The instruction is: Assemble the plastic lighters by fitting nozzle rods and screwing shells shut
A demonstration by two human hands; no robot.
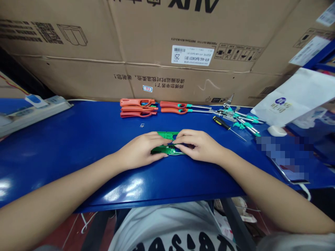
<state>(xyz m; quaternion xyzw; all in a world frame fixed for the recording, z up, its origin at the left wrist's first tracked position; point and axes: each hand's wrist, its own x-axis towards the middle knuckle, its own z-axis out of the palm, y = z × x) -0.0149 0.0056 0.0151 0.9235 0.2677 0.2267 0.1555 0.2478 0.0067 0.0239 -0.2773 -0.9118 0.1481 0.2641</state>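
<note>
A green plastic lighter shell (167, 143), in two halves, lies on the blue table (78, 139) in front of me. My left hand (142, 150) rests on its left end with fingers curled down over it. My right hand (200, 144) pinches the right end, fingers pressed together on the green part near a small metal piece. Both hands touch the shell and meet over it.
Orange lighter shells (138, 108) and long orange-teal lighters (183, 107) lie behind. Teal metal parts (240, 120) and a black-yellow screwdriver (225, 126) are at right. A white bag (295, 97), a power strip (34, 109) and cardboard boxes (157, 45) ring the table.
</note>
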